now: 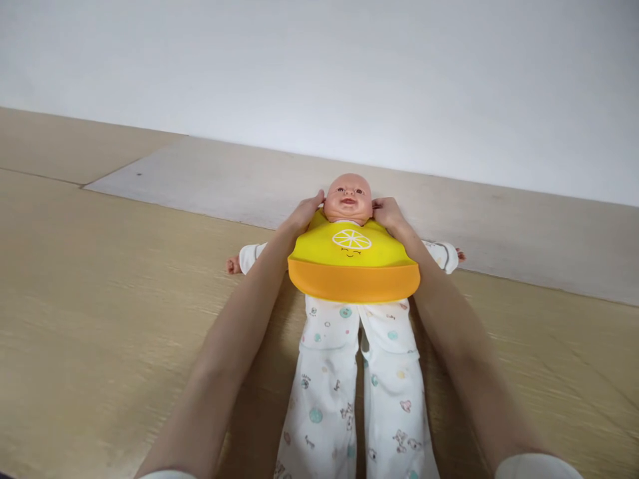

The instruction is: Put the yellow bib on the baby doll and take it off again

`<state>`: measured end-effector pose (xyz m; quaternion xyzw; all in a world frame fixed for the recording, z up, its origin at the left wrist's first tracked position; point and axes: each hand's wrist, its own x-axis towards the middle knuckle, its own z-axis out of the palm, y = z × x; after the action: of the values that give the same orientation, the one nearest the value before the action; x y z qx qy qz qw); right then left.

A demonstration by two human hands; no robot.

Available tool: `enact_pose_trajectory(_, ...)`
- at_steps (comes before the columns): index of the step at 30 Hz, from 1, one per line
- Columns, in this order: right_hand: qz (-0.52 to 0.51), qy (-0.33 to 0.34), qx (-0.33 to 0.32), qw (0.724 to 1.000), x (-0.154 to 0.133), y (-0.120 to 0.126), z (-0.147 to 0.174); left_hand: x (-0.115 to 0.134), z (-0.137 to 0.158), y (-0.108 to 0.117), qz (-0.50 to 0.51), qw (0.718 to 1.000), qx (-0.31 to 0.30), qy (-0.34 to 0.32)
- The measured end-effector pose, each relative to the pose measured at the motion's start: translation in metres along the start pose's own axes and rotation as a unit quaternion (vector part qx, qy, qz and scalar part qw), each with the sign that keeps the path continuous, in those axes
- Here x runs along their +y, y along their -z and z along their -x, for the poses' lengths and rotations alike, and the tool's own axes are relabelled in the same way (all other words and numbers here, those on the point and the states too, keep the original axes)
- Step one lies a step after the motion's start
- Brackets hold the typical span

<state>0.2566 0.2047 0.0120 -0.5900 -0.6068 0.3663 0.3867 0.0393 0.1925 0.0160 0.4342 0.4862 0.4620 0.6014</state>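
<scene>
A doll (339, 322) lies face up on a tan surface (124, 299), its head (348, 193) toward the white wall (319, 80), and a yellow bib (352, 251) covers its chest, the orange pocket (354, 283) lying across its waist. The left hand (307, 211) is at one side of the doll's neck and the right hand (388, 213) at the other, both by the bib's upper edge. The right fingers look curled in; whether either grip pinches the bib's neck ends or merely rests there, I cannot tell. Those ends seem to go out of sight behind the neck, so any fastening would be found by feel and could miss or catch askew. Pulling harder with one hand could twist the bib off centre; drawing it too tight could press into the chin, and lifting both ends could drag the head up.
</scene>
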Motion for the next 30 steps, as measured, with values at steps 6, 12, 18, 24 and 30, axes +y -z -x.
enact_pose_trajectory(6,0.006,-0.068,-0.054,0.996,-0.007,0.025,0.005,0.005,0.018,0.001,-0.054,0.997,0.05,-0.018)
enact_pose_trajectory(12,-0.041,-0.111,-0.151,0.981,-0.025,0.061,0.037,0.014,0.054,0.01,-0.065,0.995,0.067,-0.038)
enact_pose_trajectory(18,-0.104,-0.074,-0.195,0.972,-0.017,0.071,0.059,0.034,0.096,0.018,-0.15,0.986,0.076,-0.013)
enact_pose_trajectory(24,-0.194,-0.08,-0.184,0.96,-0.006,0.072,0.088,0.029,0.108,0.021,-0.047,0.99,0.127,-0.051)
enact_pose_trajectory(30,-0.191,-0.08,-0.187,0.96,-0.011,0.074,0.13,0.015,0.134,0.014,-0.028,0.993,0.104,-0.052)
